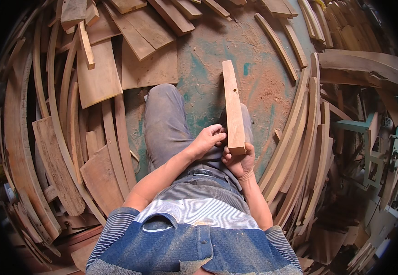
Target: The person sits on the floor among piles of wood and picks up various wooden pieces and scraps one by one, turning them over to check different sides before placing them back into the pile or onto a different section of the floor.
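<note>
Beyond the right hand (242, 164) stretched the dusty floor (199, 59); loose boards (103, 178) lay left of the left hand (206, 140), and long strips (319, 156) right of the right, where a knock might have set them sliding. The wooden block (235, 114) ran forward from the right hand, whose curled fingers gripped its near end; held only there, it could have tipped. The left hand hung half curled beside it, any hold or contact unclear.
</note>
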`<state>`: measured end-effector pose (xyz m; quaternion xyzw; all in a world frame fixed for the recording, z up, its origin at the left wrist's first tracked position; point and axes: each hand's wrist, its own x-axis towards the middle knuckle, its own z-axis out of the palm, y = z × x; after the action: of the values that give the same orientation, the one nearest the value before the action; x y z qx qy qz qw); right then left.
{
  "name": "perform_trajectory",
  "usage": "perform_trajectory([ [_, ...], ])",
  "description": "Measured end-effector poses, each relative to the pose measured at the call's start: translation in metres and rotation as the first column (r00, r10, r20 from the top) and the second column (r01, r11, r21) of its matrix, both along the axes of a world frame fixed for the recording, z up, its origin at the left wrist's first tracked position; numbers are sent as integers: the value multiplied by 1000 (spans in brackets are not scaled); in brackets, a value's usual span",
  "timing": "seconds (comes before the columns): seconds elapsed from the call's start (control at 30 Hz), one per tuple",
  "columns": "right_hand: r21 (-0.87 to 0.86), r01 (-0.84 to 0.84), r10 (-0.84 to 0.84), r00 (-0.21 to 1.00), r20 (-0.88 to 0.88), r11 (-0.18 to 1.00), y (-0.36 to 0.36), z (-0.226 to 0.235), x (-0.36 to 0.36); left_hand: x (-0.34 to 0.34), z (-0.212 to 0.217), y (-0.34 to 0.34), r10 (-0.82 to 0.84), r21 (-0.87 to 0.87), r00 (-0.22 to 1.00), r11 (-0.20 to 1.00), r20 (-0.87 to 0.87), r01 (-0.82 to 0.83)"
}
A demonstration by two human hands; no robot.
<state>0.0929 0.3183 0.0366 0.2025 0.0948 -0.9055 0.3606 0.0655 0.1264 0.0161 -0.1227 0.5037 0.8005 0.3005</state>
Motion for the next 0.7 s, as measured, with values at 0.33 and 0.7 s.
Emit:
perform_trajectory([
  [0.33,463,-200,303,939,-160,863,-17,28,-11,1,-12,-20,87,227,971,964,223,-138],
  [0.7,628,-392,592,794,-138,672,17,98,-3,-57,-41,-33,358,370,867,797,346,-477],
])
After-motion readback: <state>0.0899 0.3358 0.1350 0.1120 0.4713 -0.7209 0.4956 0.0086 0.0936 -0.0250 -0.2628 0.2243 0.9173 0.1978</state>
